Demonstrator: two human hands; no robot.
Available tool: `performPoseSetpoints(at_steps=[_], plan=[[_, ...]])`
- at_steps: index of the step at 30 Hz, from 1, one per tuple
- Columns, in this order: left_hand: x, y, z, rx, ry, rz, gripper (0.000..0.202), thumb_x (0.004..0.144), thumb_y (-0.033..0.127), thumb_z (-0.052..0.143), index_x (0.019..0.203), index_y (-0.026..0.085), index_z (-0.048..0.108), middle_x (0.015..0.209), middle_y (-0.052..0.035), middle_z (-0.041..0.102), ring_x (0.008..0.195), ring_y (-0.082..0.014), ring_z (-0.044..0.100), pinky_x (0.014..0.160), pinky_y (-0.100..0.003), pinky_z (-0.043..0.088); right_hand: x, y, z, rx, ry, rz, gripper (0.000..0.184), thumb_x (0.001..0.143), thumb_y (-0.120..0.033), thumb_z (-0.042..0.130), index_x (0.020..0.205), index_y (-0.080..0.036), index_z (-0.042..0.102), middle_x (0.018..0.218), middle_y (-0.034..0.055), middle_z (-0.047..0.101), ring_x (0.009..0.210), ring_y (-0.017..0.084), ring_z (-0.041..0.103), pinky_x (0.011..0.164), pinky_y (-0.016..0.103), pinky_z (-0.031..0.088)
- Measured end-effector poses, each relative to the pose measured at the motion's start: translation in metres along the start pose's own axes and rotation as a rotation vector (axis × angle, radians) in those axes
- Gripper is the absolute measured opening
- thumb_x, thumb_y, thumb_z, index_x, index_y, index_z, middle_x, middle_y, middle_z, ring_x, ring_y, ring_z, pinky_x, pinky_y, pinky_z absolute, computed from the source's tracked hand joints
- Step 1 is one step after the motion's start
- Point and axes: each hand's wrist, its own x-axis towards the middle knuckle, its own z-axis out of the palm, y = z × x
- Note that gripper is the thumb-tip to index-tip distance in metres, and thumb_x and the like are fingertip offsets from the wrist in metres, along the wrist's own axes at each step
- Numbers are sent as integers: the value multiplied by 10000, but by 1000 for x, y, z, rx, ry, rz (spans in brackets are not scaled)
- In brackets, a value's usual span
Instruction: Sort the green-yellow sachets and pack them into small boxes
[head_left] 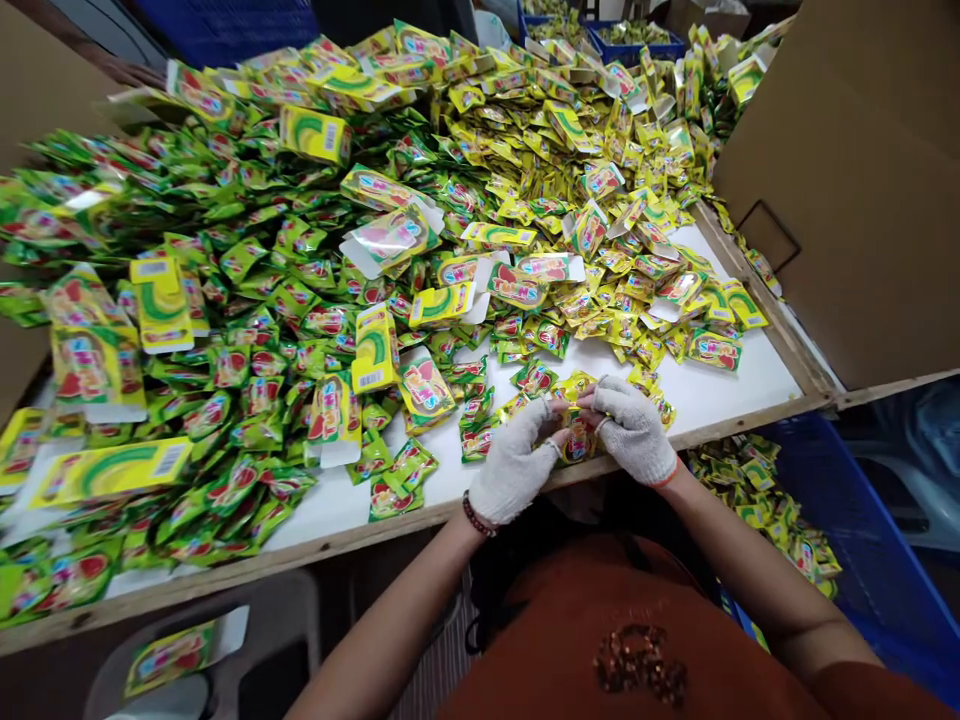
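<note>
Both my hands wear white knit gloves and meet at the near edge of the white table [720, 385]. My left hand [517, 462] and my right hand [634, 430] are closed together around a small stack of green and yellow candy sachets [577, 438]. A huge heap of the same sachets [300, 250] covers most of the table, green ones to the left and yellow ones [600, 150] at the back right. Flat folded yellow cartons [375, 345] lie scattered among them.
A large cardboard box [862, 180] stands at the right. A blue crate [847, 510] below the table's right corner holds more sachets [757, 490]. A white plastic stool [247, 640] with one flat carton [176, 655] on it sits at lower left. Blue crates stand at the far back.
</note>
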Motion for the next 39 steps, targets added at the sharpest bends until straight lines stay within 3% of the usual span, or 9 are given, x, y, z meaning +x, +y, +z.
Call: performPoseSetpoints(at_steps=[4,9,16,19,24,27,30,33,39], plan=[[-9,-14,15,-173,69,-114,352,864,267,626,1197,186,544,1127,-95,694,1026,-209,688,928,-374,557,1,2,-2,-48,-51,-72,198,872,-91,550,904,-203,711,904,54,636,850,177,610,760,298,497],[-8,-18,10,-137,58,-95,341,867,287,622,1190,184,584,1128,-95,703,1026,-216,690,928,-380,561,2,2,-3,-44,-128,-103,219,837,-66,518,866,-198,691,888,58,625,836,181,598,742,295,495],[-7,1,2,217,16,272,252,869,153,552,1063,215,700,1052,-67,736,985,-195,686,914,-359,553,-11,0,-3,81,-67,168,197,861,-236,581,1026,-206,685,976,66,698,920,231,644,866,385,520],[-4,11,2,216,-35,300,286,882,140,536,1108,221,691,1091,-72,732,1014,-194,683,924,-349,544,-15,-6,-10,105,-89,238,188,849,-243,570,984,-205,695,926,59,711,870,231,651,837,385,522],[17,14,-11,147,-28,89,487,892,306,606,1355,181,519,1178,-107,692,988,-201,683,895,-351,544,-23,-26,-82,-2,13,289,227,915,-362,496,906,-213,667,808,38,670,713,183,601,655,307,473],[33,6,-25,372,22,31,288,896,309,579,1147,179,633,1083,-84,709,959,-214,668,877,-356,514,-38,-37,-146,-298,-273,343,393,911,-411,525,568,-222,493,527,-11,457,513,135,424,515,289,323],[48,-2,-31,587,-29,43,159,891,276,550,976,188,652,955,-69,698,899,-221,642,812,-336,486,-48,-40,-174,-467,-272,379,380,893,-407,546,572,-223,456,527,-12,448,507,134,412,504,294,288],[68,-6,-27,725,-25,81,125,879,218,511,918,191,627,942,-83,670,920,-238,614,821,-339,458,-40,-32,-145,-394,-230,323,340,931,-342,500,614,-219,474,575,-14,463,560,138,432,545,282,327],[123,-4,-13,952,137,-58,148,891,294,513,962,193,594,1095,-159,629,1043,-319,575,853,-399,428,17,3,-17,-183,-228,103,69,843,-151,580,841,-202,626,896,48,629,855,188,582,785,300,457]])
